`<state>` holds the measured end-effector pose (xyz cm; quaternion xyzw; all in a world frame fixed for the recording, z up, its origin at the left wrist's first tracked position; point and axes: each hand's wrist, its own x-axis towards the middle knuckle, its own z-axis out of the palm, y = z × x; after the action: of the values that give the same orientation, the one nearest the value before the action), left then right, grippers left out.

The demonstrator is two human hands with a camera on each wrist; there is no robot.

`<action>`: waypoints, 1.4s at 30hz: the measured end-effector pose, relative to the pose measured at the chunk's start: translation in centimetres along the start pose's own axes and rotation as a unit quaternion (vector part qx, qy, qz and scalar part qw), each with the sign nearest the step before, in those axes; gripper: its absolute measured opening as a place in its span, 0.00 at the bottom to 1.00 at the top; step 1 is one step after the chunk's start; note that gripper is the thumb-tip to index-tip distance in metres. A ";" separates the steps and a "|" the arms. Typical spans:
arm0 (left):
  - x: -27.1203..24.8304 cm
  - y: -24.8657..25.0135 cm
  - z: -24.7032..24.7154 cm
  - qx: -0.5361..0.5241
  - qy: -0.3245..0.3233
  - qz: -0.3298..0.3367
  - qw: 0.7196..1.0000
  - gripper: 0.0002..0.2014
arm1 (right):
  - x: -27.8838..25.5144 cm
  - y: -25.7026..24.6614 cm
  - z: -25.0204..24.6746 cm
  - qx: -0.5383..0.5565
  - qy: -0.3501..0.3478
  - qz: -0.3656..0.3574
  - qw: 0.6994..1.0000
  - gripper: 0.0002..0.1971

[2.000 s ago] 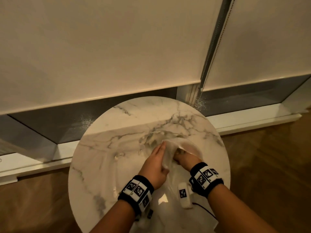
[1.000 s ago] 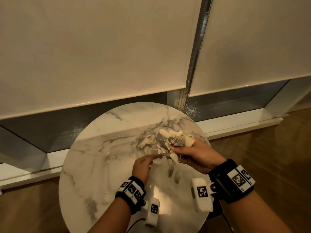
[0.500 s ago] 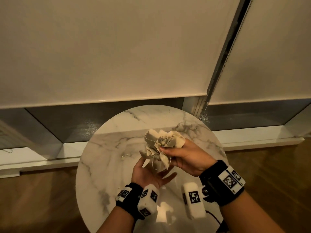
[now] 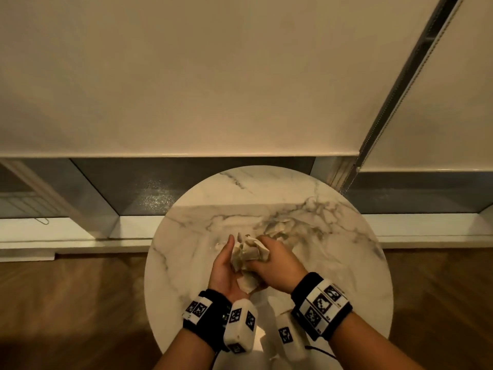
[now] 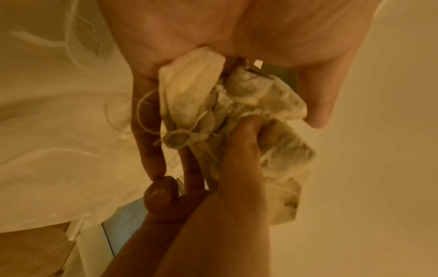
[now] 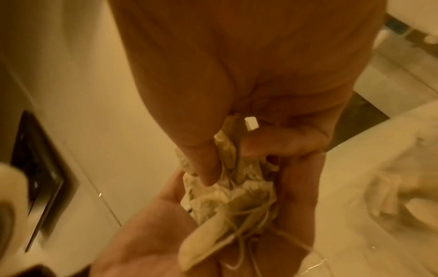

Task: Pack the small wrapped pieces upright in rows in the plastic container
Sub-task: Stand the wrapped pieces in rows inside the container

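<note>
Both my hands are over the round marble bench, holding one clump of small wrapped pieces between them. My left hand is palm up under the clump, fingers relaxed and fairly straight, cradling it from the left. My right hand comes in from the right with fingers and thumb curled into the clump, pinching it. In the left wrist view the pieces look like pale paper sachets with thin strings tangled around them; the right thumb presses into the middle of the bunch. Right wrist view shows the same bunch squeezed under the thumb and fingers, strings trailing onto the left palm. More pale pieces lie on the bench just beyond the hands, seemingly inside a clear plastic container whose edges I can barely make out. Cream roller blinds hang behind the bench, wood floor below.
</note>
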<state>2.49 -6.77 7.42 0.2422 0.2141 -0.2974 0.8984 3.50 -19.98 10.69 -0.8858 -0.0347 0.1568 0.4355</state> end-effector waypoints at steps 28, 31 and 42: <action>0.0 5.3 -9.8 -0.012 0.054 -0.011 0.998 0.20 | 2.2 -0.8 6.0 -0.036 0.107 -0.154 0.982 0.03; 0.8 4.9 -10.3 -0.016 0.054 -0.003 0.998 0.19 | 2.5 -0.6 5.6 -0.010 0.111 -0.149 0.983 0.03; 1.5 5.4 -9.7 -0.010 0.034 -0.008 0.999 0.19 | 3.3 -0.7 5.8 0.074 0.066 -0.075 0.992 0.13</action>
<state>4.73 1.85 0.64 0.2411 0.2498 -0.2941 0.8905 4.89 -14.49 7.09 -0.8542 -0.0611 0.0673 0.5120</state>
